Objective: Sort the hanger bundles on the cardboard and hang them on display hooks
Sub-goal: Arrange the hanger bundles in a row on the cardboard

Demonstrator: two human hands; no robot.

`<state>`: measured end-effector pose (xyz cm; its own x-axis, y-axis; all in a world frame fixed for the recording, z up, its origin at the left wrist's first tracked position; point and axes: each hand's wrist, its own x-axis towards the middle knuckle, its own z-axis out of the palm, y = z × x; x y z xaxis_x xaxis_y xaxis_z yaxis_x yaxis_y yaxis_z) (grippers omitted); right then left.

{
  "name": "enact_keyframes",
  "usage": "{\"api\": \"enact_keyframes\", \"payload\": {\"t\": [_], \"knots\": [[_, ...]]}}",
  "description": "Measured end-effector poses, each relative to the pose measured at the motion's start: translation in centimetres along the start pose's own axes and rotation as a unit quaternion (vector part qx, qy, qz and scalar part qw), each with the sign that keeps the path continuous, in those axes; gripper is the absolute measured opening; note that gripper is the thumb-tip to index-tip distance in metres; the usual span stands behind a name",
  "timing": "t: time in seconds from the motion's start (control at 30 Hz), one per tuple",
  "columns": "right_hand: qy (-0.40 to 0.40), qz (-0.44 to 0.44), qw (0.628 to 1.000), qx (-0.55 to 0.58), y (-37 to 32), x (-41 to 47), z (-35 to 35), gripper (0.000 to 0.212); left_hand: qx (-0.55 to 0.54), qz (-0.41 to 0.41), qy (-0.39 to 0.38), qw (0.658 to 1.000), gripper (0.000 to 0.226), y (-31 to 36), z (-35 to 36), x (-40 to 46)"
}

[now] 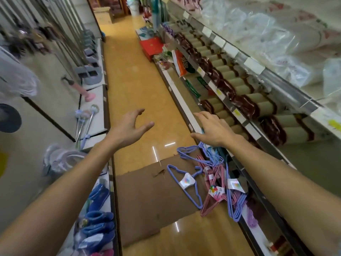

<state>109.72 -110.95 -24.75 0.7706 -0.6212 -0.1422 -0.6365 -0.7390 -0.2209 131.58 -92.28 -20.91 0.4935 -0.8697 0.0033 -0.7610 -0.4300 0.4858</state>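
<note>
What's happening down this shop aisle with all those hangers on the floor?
A person stands over a flat brown cardboard sheet on the floor, with both arms out. The left hand and right hand are open and hold nothing. Blue wire hanger bundles and pink wire hanger bundles lie unsorted by the shelving.

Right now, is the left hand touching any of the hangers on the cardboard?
Apart. The head view shows the left hand open over bare floor, with a clear gap to the hanger bundles on the cardboard.

A narrow shop aisle ran between stocked shelves.
Ceiling lights glinted off the glossy tan floor; metal shelving held bagged goods.
</note>
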Motion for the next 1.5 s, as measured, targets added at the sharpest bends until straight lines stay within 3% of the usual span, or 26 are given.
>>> {"api": "enact_keyframes", "payload": {"t": [0.3, 0.73, 1.23, 1.5], "knots": [[-0.025, 0.034, 0.999, -0.009, 5.5, 6.4, 13.5, 0.082, -0.107, -0.07, -0.029, 0.991, 0.069, -7.4, 15.3, 6.2], [0.009, 0.019, 1.0, -0.011, 14.3, 13.8, 37.6, 0.077, -0.098, -0.06, 0.016, 0.993, 0.064, -19.2, 42.1, 11.9], [0.09, -0.005, 0.996, 0.008, 19.8, 17.8, 58.2, 0.077, -0.133, -0.007, 0.04, 0.99, 0.059, -28.2, 60.0, 12.0], [0.09, 0.032, 0.991, 0.093, 21.5, 17.0, 65.8, 0.065, -0.158, 0.003, 0.079, 0.984, 0.046, -31.5, 65.4, 7.3]]}}
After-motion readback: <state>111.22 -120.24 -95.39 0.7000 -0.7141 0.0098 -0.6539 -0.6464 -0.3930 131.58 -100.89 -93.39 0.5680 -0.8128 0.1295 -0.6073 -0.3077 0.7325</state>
